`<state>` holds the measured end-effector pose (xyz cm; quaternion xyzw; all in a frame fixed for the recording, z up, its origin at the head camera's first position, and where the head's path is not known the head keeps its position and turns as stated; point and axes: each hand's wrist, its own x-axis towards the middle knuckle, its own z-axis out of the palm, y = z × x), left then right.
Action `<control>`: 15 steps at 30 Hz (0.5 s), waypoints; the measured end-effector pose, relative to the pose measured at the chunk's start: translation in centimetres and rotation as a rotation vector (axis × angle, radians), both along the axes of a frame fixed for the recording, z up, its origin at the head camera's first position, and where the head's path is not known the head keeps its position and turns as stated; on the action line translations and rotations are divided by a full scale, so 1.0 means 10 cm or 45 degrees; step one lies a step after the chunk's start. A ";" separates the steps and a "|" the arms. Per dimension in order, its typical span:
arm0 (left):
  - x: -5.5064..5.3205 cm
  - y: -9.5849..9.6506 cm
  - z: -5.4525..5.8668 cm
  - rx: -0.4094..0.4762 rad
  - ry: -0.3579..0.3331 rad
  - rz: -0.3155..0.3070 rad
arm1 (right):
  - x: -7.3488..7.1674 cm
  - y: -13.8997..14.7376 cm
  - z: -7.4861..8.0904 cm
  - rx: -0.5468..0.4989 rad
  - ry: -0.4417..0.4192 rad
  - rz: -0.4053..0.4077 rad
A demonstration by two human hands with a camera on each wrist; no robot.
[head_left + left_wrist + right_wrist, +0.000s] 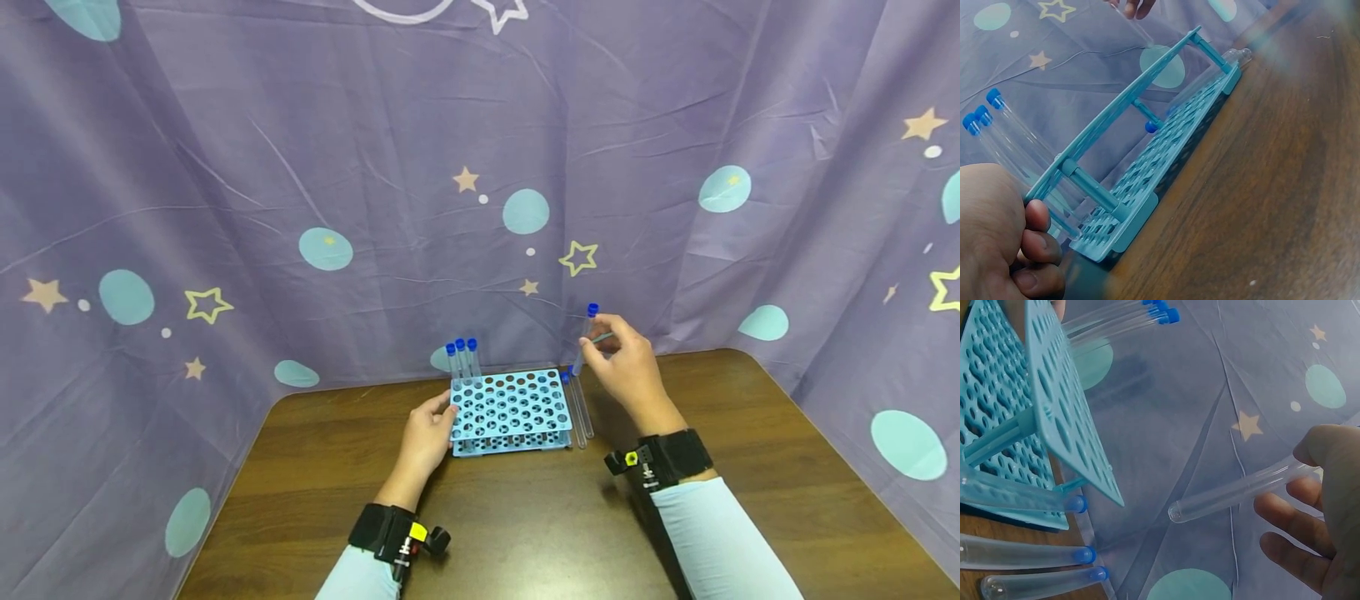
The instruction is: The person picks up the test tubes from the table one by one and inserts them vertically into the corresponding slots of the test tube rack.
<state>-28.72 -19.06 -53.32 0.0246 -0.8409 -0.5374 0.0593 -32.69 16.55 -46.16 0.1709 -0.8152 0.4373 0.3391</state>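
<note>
A light blue test tube rack point(513, 405) stands on the table, and my left hand point(427, 435) grips its left end, fingers curled at the edge in the left wrist view. Three clear tubes with blue caps point(1022, 131) stand in the holes at the rack's back left corner. My right hand point(628, 363) pinches another blue-capped test tube point(1235, 492) above the table, to the right of the rack. That tube tilts, cap up, its rounded bottom apart from the rack. Beside the rack's right end lie capped tubes point(1029, 551), three of them showing in the right wrist view.
The brown wooden table point(322, 475) extends to both sides and in front of the rack. Close behind its back edge hangs a purple curtain point(405, 275) with stars and teal spots. Both wrists wear black straps with small cameras.
</note>
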 end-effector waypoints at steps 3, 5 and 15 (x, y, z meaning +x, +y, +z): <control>-0.01 0.00 -0.01 -0.004 -0.001 0.000 | 0.00 0.00 0.02 -0.005 0.017 -0.003; -0.01 0.00 -0.01 -0.005 0.002 0.006 | 0.00 -0.01 0.03 -0.006 0.024 0.001; 0.02 -0.01 -0.01 -0.010 0.006 0.001 | 0.00 -0.22 0.09 -0.035 -0.018 0.053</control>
